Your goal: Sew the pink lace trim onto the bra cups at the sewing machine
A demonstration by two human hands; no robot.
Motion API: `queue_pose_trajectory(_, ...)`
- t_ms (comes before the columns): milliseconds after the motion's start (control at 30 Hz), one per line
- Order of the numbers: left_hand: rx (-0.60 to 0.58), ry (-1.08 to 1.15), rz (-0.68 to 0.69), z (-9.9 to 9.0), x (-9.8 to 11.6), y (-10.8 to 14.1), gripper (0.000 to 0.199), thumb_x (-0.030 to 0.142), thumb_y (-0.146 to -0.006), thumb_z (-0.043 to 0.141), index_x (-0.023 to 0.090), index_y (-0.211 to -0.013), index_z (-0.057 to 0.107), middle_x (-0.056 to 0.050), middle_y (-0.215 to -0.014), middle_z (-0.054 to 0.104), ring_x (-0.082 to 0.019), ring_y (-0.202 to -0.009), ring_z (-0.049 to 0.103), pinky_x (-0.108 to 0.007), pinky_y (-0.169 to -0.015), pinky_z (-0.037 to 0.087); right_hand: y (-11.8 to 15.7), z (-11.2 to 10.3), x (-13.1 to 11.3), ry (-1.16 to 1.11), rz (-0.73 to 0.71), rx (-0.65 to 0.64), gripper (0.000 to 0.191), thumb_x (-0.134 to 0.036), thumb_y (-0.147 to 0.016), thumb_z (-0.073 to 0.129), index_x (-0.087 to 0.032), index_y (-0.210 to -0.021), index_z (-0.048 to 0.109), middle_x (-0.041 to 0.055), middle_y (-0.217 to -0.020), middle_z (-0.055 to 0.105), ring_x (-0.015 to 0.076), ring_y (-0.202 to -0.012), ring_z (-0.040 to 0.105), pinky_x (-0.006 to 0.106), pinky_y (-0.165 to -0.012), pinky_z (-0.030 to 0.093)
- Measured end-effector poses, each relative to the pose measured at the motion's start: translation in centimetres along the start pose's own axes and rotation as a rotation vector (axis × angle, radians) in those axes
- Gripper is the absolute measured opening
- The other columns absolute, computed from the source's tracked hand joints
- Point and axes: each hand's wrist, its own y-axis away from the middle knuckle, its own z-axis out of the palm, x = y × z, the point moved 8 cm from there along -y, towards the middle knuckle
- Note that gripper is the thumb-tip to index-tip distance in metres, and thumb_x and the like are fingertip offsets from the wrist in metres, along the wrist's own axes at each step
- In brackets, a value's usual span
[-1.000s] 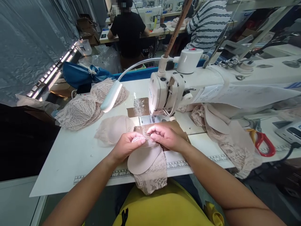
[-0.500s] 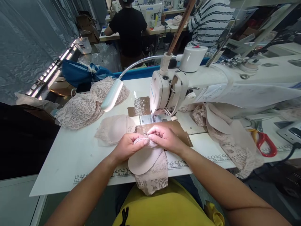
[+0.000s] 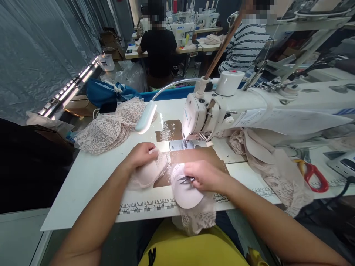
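My left hand (image 3: 142, 153) is closed on the upper edge of a beige padded bra cup (image 3: 146, 174) with lace along its side. That cup lies on the table left of the sewing machine (image 3: 194, 116). Closed around small metal thread snips (image 3: 185, 180), my right hand (image 3: 203, 175) rests at the top of a second bra cup (image 3: 186, 198); its fingers hide whether they also pinch the fabric. A strip of beige lace (image 3: 198, 221) hangs from this cup over the table's front edge. The needle area stands just beyond both hands.
A stack of lace cups (image 3: 98, 133) sits at the left under a lamp head (image 3: 146, 117). To the right lie more lace pieces (image 3: 263, 162) and red-handled scissors (image 3: 316, 178). A printed ruler (image 3: 146, 207) runs along the front edge. Two people (image 3: 156, 55) sit farther back.
My hands have moved apart from their shared hold. The left has gone to the cup on the left; the right has come nearer, its snips now plainly visible over the second cup.
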Motion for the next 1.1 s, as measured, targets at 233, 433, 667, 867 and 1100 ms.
queue_pose_trajectory(233,-0.211,0.543,0.067,2.3,1.8,2.1,0.031,0.046,-0.079,0.061,0.016,-0.079,0.059,0.0,-0.072,0.058,-0.014,-0.065,0.055,-0.025,-0.059,0.044,0.9,-3.9,3.9,-0.493,0.36,0.203,0.02,-0.031,-0.086,0.056,-0.019,-0.1,0.065,0.0053,-0.099,0.067,0.0194,-0.09,0.061,0.03,-0.076,0.045)
queue_pose_trajectory(433,-0.192,0.66,0.117,1.5,2.6,2.3,0.025,0.041,-0.079,0.063,0.017,-0.081,0.059,0.001,-0.074,0.057,-0.013,-0.065,0.054,-0.024,-0.06,0.044,-3.0,-2.4,1.7,-0.715,0.308,0.273,0.022,-0.038,-0.081,0.062,-0.018,-0.073,0.055,-0.0028,-0.064,0.053,0.012,-0.06,0.049,0.025,-0.057,0.038)
queue_pose_trajectory(667,-0.075,0.269,0.342,0.4,4.4,3.3,0.032,0.028,-0.072,0.068,0.021,-0.103,0.064,-0.003,-0.093,0.064,-0.02,-0.09,0.059,-0.031,-0.082,0.046,-3.4,-1.8,1.7,-0.784,0.274,0.325,0.023,-0.035,-0.086,0.058,-0.017,-0.071,0.054,-0.0049,-0.056,0.042,0.0096,-0.054,0.039,0.023,-0.05,0.031)
queue_pose_trajectory(867,-0.098,0.28,0.489,1.2,5.4,2.8,0.041,0.036,-0.068,0.077,0.021,-0.104,0.066,-0.006,-0.107,0.064,-0.022,-0.098,0.058,-0.032,-0.087,0.046,-3.1,-2.1,1.2,-0.828,0.209,0.334,0.017,-0.029,-0.086,0.058,-0.016,-0.075,0.058,-0.0028,-0.066,0.049,0.0095,-0.06,0.043,0.022,-0.055,0.035)
queue_pose_trajectory(1100,-0.323,0.493,0.299,3.6,4.4,2.3,0.028,0.042,-0.076,0.07,0.015,-0.073,0.062,0.001,-0.069,0.058,-0.013,-0.065,0.053,-0.022,-0.059,0.039,-2.7,-2.3,2.0,-0.809,0.221,0.371,0.018,-0.034,-0.086,0.058,-0.016,-0.086,0.061,0.0025,-0.082,0.061,0.0149,-0.076,0.055,0.026,-0.069,0.045)
